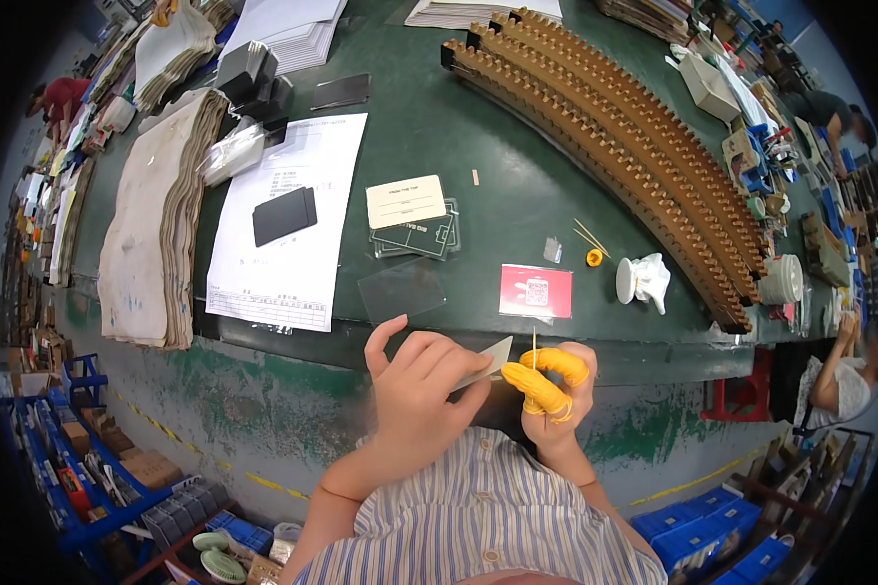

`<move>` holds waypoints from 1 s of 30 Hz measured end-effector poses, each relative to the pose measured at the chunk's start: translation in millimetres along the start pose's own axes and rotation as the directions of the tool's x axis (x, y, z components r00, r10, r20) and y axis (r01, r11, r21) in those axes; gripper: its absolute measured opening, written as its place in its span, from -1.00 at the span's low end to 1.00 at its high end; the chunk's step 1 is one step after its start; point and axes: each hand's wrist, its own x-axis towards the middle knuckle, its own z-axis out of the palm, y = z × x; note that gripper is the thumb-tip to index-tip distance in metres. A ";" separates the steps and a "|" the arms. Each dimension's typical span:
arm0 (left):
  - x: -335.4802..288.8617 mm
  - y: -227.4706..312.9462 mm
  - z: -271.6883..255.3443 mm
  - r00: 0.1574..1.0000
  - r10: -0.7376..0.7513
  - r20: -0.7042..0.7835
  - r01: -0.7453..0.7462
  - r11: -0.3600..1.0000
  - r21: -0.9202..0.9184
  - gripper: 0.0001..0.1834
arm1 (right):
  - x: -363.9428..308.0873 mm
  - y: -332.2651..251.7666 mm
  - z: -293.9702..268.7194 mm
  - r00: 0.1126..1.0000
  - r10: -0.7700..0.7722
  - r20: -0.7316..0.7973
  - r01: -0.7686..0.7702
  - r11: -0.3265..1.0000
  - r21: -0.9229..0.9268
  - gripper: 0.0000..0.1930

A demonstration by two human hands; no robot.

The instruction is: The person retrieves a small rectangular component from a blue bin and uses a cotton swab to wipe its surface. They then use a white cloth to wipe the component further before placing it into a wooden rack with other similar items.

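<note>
My left hand (pixel 421 390) grips a small thin clear-grey card (pixel 488 362) just below the front edge of the green table (pixel 517 195). My right hand (pixel 556 388), with yellow finger cots on thumb and forefinger, pinches a thin wooden stick (pixel 534 349) upright beside the card's right end. Both hands sit close together over my striped shirt. On the table just ahead lie a clear plastic sheet (pixel 402 290) and a red card (pixel 536 291).
A white printed sheet (pixel 288 224) carries a black flat case (pixel 284 215). A cream card lies on stacked clear trays (pixel 415 222). Long curved rows of brown slotted cardboard (pixel 634 146) cross the right. Piles of beige sheets (pixel 156 224) lie left. Other people work at the far right.
</note>
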 end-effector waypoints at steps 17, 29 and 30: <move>0.4 1.0 0.2 1.000 0.008 -0.006 -0.008 1.000 0.017 -0.81 | 1.1 0.1 0.9 0.998 -0.056 -0.014 0.055 0.997 -0.062 -0.84; -0.7 1.7 0.3 1.000 0.014 -0.017 -0.013 0.998 0.062 -0.78 | 7.1 0.6 -0.4 0.994 -0.112 0.004 0.111 0.987 -0.120 -0.83; -0.3 2.2 -0.3 1.000 0.013 -0.019 -0.012 0.998 0.063 -0.78 | 6.9 0.8 -0.8 0.995 -0.105 0.002 0.104 0.988 -0.111 -0.83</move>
